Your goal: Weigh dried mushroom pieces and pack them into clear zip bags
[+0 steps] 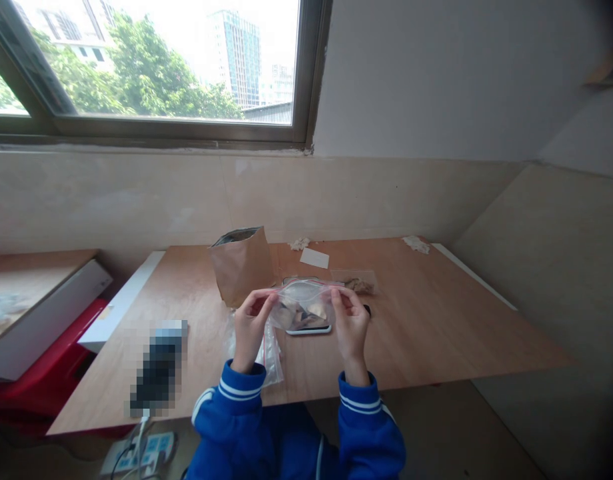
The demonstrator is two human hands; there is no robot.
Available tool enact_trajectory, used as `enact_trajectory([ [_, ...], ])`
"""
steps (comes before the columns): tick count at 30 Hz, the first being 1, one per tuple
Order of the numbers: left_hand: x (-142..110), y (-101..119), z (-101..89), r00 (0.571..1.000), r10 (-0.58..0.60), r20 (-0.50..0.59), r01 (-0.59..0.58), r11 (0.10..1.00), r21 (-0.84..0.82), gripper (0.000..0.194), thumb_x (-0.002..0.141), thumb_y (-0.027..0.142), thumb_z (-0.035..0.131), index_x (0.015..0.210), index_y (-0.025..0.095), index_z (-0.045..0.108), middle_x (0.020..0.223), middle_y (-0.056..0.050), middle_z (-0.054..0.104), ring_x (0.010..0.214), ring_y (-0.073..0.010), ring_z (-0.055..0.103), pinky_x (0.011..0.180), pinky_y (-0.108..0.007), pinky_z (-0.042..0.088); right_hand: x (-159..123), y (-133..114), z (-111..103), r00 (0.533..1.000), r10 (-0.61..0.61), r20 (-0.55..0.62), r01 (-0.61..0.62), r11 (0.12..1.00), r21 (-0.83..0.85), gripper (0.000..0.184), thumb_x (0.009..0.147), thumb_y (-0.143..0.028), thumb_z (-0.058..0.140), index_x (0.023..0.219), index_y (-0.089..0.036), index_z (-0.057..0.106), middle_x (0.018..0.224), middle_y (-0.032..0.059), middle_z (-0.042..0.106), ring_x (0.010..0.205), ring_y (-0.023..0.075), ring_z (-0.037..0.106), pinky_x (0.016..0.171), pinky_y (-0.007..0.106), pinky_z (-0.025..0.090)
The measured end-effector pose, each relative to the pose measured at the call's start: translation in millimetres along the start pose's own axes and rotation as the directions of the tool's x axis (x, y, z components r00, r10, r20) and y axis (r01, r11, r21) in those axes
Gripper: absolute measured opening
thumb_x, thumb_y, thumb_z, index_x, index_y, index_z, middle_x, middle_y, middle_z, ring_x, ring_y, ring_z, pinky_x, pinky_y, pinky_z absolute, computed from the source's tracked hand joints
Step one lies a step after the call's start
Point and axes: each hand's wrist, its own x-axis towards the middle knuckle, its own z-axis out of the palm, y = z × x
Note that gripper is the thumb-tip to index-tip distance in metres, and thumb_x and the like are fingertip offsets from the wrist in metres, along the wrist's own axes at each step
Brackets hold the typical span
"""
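A clear zip-lock bag (304, 305) with a red seal line hangs above the table, its mouth bowed apart. Brownish and dark pieces show through the plastic, though what they are I cannot tell. My left hand (251, 327) pinches its left upper corner between thumb and fingers. At the right upper corner, my right hand (350, 321) grips the bag the same way. Below the bag, partly hidden by it, lies a flat device with a white edge (309, 331). Several flat clear bags (270, 360) lie beside my left wrist.
An open brown paper bag (241, 265) stands behind my left hand. Another clear bag with brown contents (360, 285) lies farther back, near a white card (314, 258). Crumpled pale scraps (416, 245) lie at the back. A pixelated dark object (159, 367) with a cable is at left.
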Motion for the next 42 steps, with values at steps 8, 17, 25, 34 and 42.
enact_trajectory([
  [8,2,-2,-2.3,0.998,0.052,-0.046,-0.049,0.997,0.060,0.024,0.081,0.041,0.066,0.084,0.017,0.063,0.078,-0.003,0.067,0.073,-0.0152,0.064,0.069,-0.026,0.052,0,1,-1,0.999,-0.002,-0.040,0.001,1.000,-0.031,0.027,0.081,-0.044,0.065,0.086,-0.018,0.065,0.084,0.0068,0.073,0.077,0.0204,0.069,0.075,0.035,0.055],
  [17,-1,-1,7.7,0.996,0.028,-0.089,-0.030,0.999,-0.018,0.026,0.084,0.044,0.061,0.089,0.018,0.061,0.084,-0.004,0.065,0.077,-0.0146,0.061,0.070,-0.025,0.049,-1,1,4,0.993,0.053,0.102,-0.045,0.995,-0.084,0.033,0.082,-0.050,0.062,0.088,-0.018,0.067,0.088,0.0074,0.073,0.076,0.0203,0.068,0.071,0.032,0.054],
  [25,-1,0,1.9,1.000,-0.003,0.019,0.003,1.000,-0.018,0.024,0.080,0.040,0.067,0.087,0.017,0.067,0.084,-0.004,0.069,0.079,-0.0160,0.063,0.073,-0.026,0.049,-3,0,4,0.994,0.092,0.056,-0.088,0.993,-0.077,0.036,0.079,-0.052,0.065,0.085,-0.017,0.070,0.080,0.0068,0.073,0.070,0.0189,0.067,0.060,0.027,0.051],
  [34,-1,3,2.0,0.998,0.003,-0.059,-0.002,1.000,0.014,0.025,0.079,0.042,0.067,0.086,0.017,0.065,0.079,-0.003,0.065,0.073,-0.0145,0.061,0.068,-0.024,0.049,-5,-9,6,0.998,0.063,0.012,-0.062,0.993,-0.099,0.034,0.079,-0.051,0.066,0.083,-0.017,0.070,0.080,0.0069,0.074,0.072,0.0192,0.068,0.064,0.028,0.053],
  [42,-2,4,7.5,0.998,0.034,-0.056,-0.037,0.997,-0.064,0.024,0.083,0.041,0.063,0.085,0.017,0.062,0.080,-0.003,0.065,0.075,-0.0143,0.062,0.070,-0.024,0.049,-3,0,4,0.989,0.077,0.125,-0.071,0.996,-0.054,0.034,0.076,-0.049,0.069,0.088,-0.018,0.071,0.087,0.0084,0.075,0.078,0.0218,0.069,0.068,0.032,0.055],
])
